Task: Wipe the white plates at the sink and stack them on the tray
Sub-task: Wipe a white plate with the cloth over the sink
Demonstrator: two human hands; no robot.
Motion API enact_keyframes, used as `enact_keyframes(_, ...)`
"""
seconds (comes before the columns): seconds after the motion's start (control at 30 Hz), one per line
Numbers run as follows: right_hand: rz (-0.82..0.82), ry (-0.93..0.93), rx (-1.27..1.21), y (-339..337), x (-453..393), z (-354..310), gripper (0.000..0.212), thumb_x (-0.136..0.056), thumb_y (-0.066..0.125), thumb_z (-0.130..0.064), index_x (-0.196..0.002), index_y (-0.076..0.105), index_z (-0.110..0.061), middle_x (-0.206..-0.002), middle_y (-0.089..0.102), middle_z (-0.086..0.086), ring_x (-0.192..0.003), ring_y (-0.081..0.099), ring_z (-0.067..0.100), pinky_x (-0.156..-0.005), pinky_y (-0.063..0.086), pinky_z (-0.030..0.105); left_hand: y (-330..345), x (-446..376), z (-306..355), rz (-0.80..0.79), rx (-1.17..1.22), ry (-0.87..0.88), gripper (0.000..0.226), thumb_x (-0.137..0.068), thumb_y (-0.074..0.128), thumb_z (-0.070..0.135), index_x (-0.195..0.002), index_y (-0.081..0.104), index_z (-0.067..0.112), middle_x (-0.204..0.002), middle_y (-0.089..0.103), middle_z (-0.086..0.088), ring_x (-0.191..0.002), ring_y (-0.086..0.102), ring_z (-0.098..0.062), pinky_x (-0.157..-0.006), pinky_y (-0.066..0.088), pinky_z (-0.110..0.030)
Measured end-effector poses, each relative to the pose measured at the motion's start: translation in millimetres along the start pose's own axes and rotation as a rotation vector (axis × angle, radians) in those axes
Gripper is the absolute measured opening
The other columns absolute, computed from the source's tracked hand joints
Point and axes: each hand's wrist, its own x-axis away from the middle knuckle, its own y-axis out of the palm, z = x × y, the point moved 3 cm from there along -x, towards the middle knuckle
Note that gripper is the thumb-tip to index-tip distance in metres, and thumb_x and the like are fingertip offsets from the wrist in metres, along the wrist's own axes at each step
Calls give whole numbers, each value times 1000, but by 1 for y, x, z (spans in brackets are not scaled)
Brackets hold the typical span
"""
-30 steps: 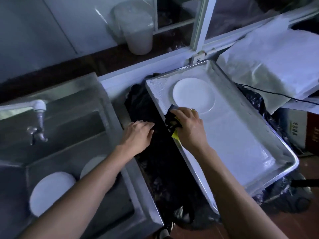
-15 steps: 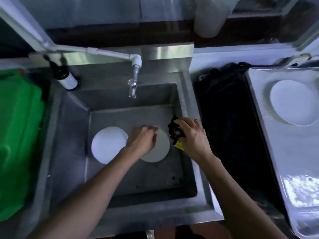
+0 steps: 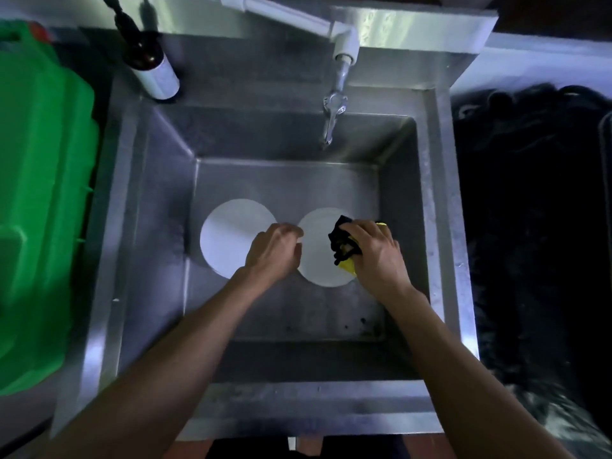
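Your right hand [image 3: 374, 256] has moved onto the right plate [image 3: 318, 260], clutching the cloth [image 3: 342, 248]; your left hand [image 3: 273, 253], fingers curled, seemingly pinches its left rim.

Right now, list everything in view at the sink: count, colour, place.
sink: 1, steel, centre.
tap: 1, metal on a white pipe, over the basin's far side.
plates: 2, white, side by side on the basin floor, left plate, right plate.
bottle: 1, dark with a pale label, far left corner of the sink.
container: 1, green, left of the sink.
dark material: black, right of the sink.
cloth: 1, black and yellow, over the right plate.
hands: 2; left hand at the right plate's left edge, right hand grips the cloth.
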Motion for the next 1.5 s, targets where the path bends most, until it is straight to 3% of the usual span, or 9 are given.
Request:
enact_keyframes(0.13, -35, -36, 4, 17, -19, 11, 62, -81, 58, 6, -137, 55, -22, -140, 54, 5, -124, 45, 37, -96, 46, 59, 29, -14, -17, -38, 194, -188, 34, -99, 52, 24, -132, 62, 22, -126, 68, 1, -112, 63, -25, -88, 56, -43)
enact_keyframes(0.37, -73, -65, 18, 44, -51, 35, 60, -81, 67, 0, -136, 56, -22, -141, 52, 7, -126, 43, 37, -97, 45, 59, 82, -39, -31, -43, 362, -397, 36, -94, 55, 19, -129, 63, 20, -116, 71, -5, -105, 64, -31, -88, 56, -44)
enact_keyframes(0.73, -113, -102, -10, 62, -61, 59, 57, -82, 76, -6, -135, 57, -19, -139, 54, 9, -126, 46, 37, -97, 50, 57, 137, -34, -37, -86, 512, -672, 44, -98, 53, 23, -140, 55, 10, -137, 61, -15, -125, 55, -34, -106, 44, -44)
enact_keyframes(0.87, -116, -99, -39, 64, -58, 67, 56, -83, 77, -9, -135, 58, -18, -138, 56, 8, -128, 47, 36, -91, 55, 55, 140, -29, -32, 54, 659, -756, 46, -98, 55, 19, -143, 55, 12, -145, 57, -8, -130, 55, -27, -101, 39, -29)
enact_keyframes(1.1, -96, -91, -62, 69, -49, 74, 56, -85, 75, -4, -136, 58, -18, -138, 56, 9, -127, 48, 38, -95, 53, 55, 147, -26, -23, 216, 757, -808, 40, -95, 54, 7, -135, 60, 6, -133, 64, -9, -119, 61, -25, -91, 41, -25)
enact_keyframes(1.2, -95, -89, -64, 72, -47, 77, 55, -85, 71, 0, -136, 58, -18, -138, 56, 9, -127, 49, 38, -97, 52, 55, 156, -25, -23, 258, 790, -827, 15, -93, 55, 4, -100, 65, 11, -95, 65, 3, -82, 60, -6, -70, 44, -23)
enact_keyframes(1.33, -104, -101, -61, 76, -46, 78, 54, -86, 71, -2, -136, 58, -18, -139, 56, 8, -129, 48, 35, -99, 52, 52, 158, -33, -23, 331, 811, -866, 40, -93, 58, 4, -71, 40, 32, -75, 47, 16, -66, 44, 6, -53, 35, -12)
enact_keyframes(1.43, -94, -100, -75, 77, -46, 79, 53, -85, 67, 2, -135, 59, -17, -138, 56, 10, -127, 49, 36, -99, 51, 53, 156, -37, -23, 344, 871, -920, 15, -90, 63, 5, -101, 62, 16, -96, 62, 5, -84, 59, -10, -72, 40, -21)
enact_keyframes(1.5, -94, -98, -84, 78, -46, 80, 53, -85, 66, 3, -135, 60, -16, -138, 56, 10, -127, 48, 37, -100, 50, 53, 155, -40, -24, 299, 898, -958, 45, -88, 65, 7, -132, 58, 9, -121, 63, -5, -109, 60, -21, -81, 39, -23)
